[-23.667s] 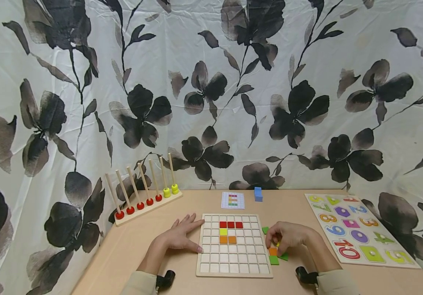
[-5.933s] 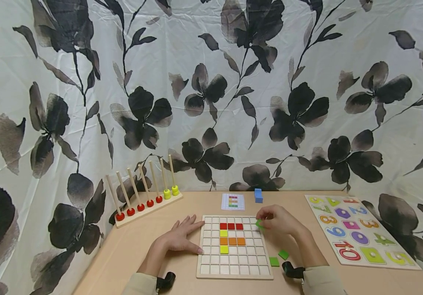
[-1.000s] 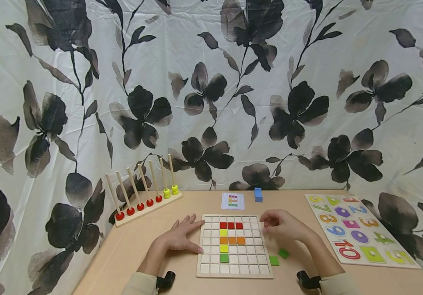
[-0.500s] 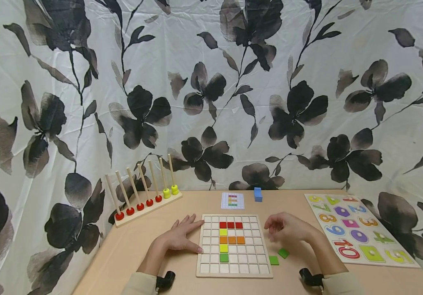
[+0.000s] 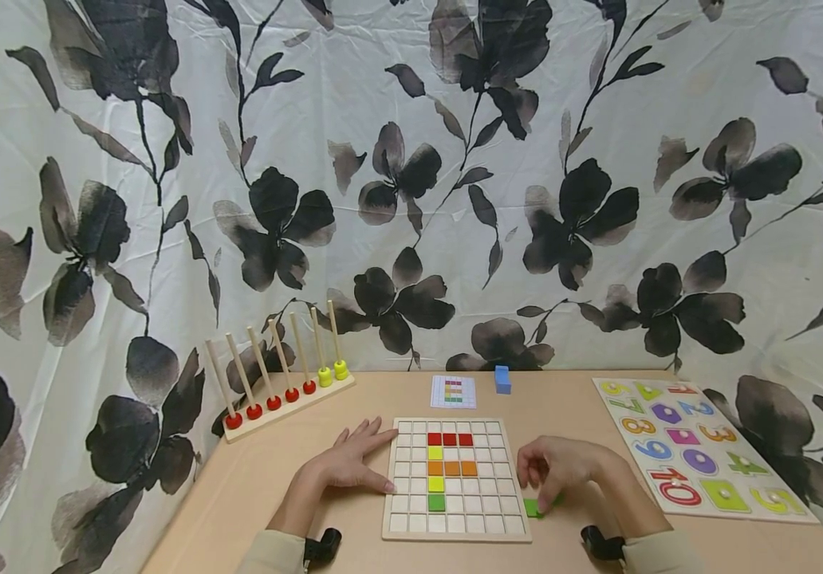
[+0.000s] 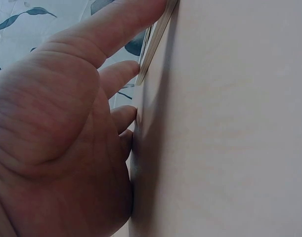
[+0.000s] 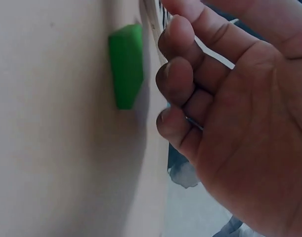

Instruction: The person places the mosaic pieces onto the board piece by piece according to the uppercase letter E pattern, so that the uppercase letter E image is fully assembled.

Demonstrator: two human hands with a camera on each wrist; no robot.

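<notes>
My left hand (image 5: 354, 461) lies with fingers spread at the left side of a wooden grid board (image 5: 483, 535), its thumb and a fingertip on the edge. On the board are a row of red tiles (image 5: 449, 439), a yellow tile (image 5: 435, 453), a row of orange tiles (image 5: 451, 469), another yellow tile (image 5: 436, 484) and a green tile (image 5: 436, 503). Right of the board, my right hand (image 5: 562, 466) is low over loose green tiles (image 5: 530, 509), thumb tip at one of them, fingers bent. The right wrist view shows one green tile (image 7: 126, 68) apart from the curled fingers.
Behind the board are a small printed pattern card (image 5: 453, 391) and a blue block (image 5: 502, 379). A peg stand (image 5: 289, 409) with red and yellow beads stands at the left rear. A number-and-shape puzzle board (image 5: 706, 454) lies at the right. Floral cloth (image 5: 483, 239) hangs behind.
Since the oldest frame, a third orange tile, a lower yellow tile and a green tile have come onto the board. Within the last second, my right hand has moved down toward the loose green tiles.
</notes>
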